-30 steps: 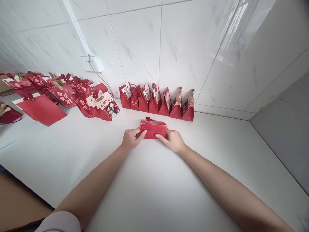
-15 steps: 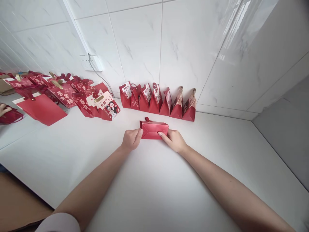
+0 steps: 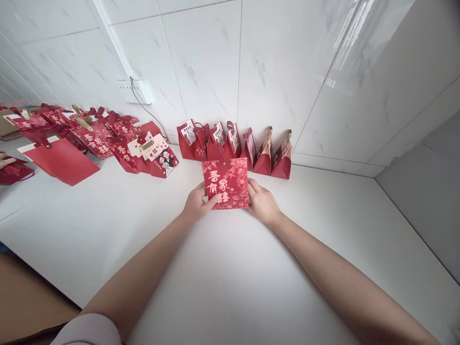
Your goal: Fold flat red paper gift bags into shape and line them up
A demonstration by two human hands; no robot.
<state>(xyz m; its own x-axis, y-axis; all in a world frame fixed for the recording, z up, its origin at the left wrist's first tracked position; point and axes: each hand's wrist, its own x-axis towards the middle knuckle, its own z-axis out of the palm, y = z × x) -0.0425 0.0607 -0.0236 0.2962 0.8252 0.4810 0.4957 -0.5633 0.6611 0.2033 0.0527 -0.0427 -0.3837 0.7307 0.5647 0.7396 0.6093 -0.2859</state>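
Observation:
A flat red paper gift bag [image 3: 225,183] with pale characters on its front stands upright on the white counter [image 3: 223,278], its printed face toward me. My left hand [image 3: 196,203] grips its lower left edge, thumb on the front. On the right side my right hand [image 3: 263,203] holds its edge, fingers behind it. Just behind the bag a row of several folded red gift bags [image 3: 233,146] stands against the tiled wall.
A heap of flat red gift bags [image 3: 93,139] lies at the left along the wall, under a white wall socket [image 3: 136,92] with a cable. Another person's hand [image 3: 5,160] shows at the far left edge. A grey surface [image 3: 424,201] rises at the right.
The red bag lay low and tipped back between my hands; now it is raised upright with its printed front facing me. Both hands have shifted slightly with it.

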